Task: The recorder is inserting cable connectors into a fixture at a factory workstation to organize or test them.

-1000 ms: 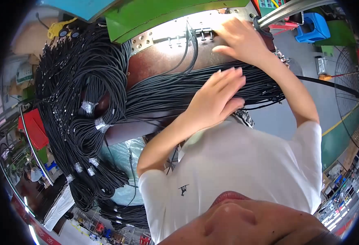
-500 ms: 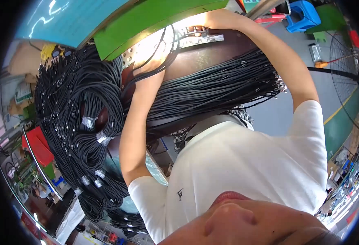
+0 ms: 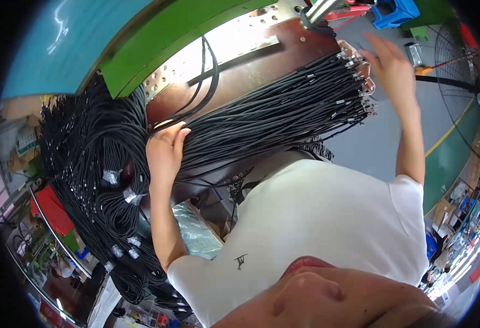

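A long bundle of black cables (image 3: 262, 117) lies across the brown work surface, its metal-tipped ends gathered at the right. At the bundle's left end, my left hand (image 3: 165, 152) is closed round a few black cables, fingers curled over them and thumb sticking out. From that hand a loop of cable (image 3: 214, 71) rises toward the brightly lit metal plate (image 3: 226, 46) under a green panel. Off the right end of the bundle, my right hand (image 3: 396, 71) is in the air, fingers apart and holding nothing.
Coiled black cables (image 3: 114, 202), some tied with silvery wrap, hang in a heap at the left. The green panel (image 3: 158, 41) spans the top. A black fan (image 3: 461, 82) stands at the right, and a blue stool (image 3: 396, 13) behind.
Both hands have left the lit plate. My left hand has come nearer to me with the cables, and my right hand has swung out to the right and opened.
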Available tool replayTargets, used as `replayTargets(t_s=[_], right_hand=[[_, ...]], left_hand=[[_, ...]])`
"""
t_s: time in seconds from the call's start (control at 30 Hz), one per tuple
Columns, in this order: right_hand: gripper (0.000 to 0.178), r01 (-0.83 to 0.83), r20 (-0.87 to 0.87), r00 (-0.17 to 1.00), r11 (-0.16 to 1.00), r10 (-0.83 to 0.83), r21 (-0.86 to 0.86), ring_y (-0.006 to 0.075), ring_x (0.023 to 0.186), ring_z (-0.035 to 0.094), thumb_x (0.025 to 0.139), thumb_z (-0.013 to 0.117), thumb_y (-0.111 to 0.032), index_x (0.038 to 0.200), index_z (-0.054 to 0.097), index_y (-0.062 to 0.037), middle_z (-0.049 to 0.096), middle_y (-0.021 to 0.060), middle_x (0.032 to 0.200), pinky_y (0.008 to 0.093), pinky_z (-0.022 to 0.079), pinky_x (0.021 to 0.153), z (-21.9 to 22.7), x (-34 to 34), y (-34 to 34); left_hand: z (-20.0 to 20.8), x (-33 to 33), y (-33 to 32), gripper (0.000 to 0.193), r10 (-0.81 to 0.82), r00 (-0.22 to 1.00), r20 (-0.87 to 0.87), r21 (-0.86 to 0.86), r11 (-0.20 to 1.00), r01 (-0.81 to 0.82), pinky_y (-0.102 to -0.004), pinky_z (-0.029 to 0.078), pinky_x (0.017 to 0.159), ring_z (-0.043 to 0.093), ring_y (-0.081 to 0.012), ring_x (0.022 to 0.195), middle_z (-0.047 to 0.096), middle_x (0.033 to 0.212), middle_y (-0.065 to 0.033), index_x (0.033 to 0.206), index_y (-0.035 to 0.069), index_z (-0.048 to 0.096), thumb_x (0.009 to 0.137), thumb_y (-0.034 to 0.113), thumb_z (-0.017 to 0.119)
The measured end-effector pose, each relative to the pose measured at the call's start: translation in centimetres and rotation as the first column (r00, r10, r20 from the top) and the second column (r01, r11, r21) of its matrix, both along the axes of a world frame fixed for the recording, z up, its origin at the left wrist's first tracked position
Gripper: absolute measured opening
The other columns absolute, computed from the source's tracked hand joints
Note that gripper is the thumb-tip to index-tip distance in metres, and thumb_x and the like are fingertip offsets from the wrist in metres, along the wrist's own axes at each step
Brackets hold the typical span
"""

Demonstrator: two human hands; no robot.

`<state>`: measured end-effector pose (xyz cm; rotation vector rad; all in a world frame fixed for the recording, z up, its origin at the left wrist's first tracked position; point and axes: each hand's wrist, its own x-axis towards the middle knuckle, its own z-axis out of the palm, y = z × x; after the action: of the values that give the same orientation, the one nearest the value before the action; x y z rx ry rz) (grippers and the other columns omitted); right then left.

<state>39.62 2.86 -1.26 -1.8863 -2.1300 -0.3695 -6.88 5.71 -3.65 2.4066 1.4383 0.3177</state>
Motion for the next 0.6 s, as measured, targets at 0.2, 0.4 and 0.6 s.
replayTargets(t_s=[0.2,0.4,0.6], right_hand=[[0.031,-0.547,-0.331,0.801,0.835,0.499,-0.066,0.0315,0.096,0.056,0.082,0.062,-0.022,0.107,0.06,-0.0052,0.061,0.0157,0.097,0.0396,0.044,0.086,-4.1,-12.2,8.8],[0.031,-0.579,-0.468,0.78,0.762,0.415,-0.29,0.0314,0.096,0.057,0.079,0.065,-0.021,0.105,0.061,-0.004,0.061,0.0185,0.099,0.0393,0.044,0.084,-4.3,-10.0,9.9],[0.034,-0.667,-0.551,0.719,0.643,0.424,-0.376,0.032,0.089,0.06,0.078,0.064,-0.018,0.108,0.061,-0.0035,0.064,0.0175,0.097,0.0391,0.046,0.081,-2.6,-10.2,11.0]], left_hand=[[0.4,-1.1,-0.2,0.016,0.221,0.909,0.354,-0.185,0.969,-0.164,-0.0259,0.046,0.076,0.062,-0.0174,0.079,0.067,0.084,-0.0098,0.093,0.0,0.067,0.081,0.011,0.066],[2.5,1.2,1.3,0.024,0.161,0.952,0.261,-0.661,0.748,0.055,-0.0229,0.045,0.066,0.054,-0.0059,0.072,0.063,0.077,-0.0038,0.097,-0.003,0.061,0.082,0.015,0.065],[3.3,20.4,4.5,0.035,-0.27,0.906,0.326,-0.756,0.5,0.422,-0.0332,0.047,0.052,0.057,-0.0205,0.051,0.061,0.064,-0.0117,0.079,-0.003,0.057,0.087,0.03,0.059]])
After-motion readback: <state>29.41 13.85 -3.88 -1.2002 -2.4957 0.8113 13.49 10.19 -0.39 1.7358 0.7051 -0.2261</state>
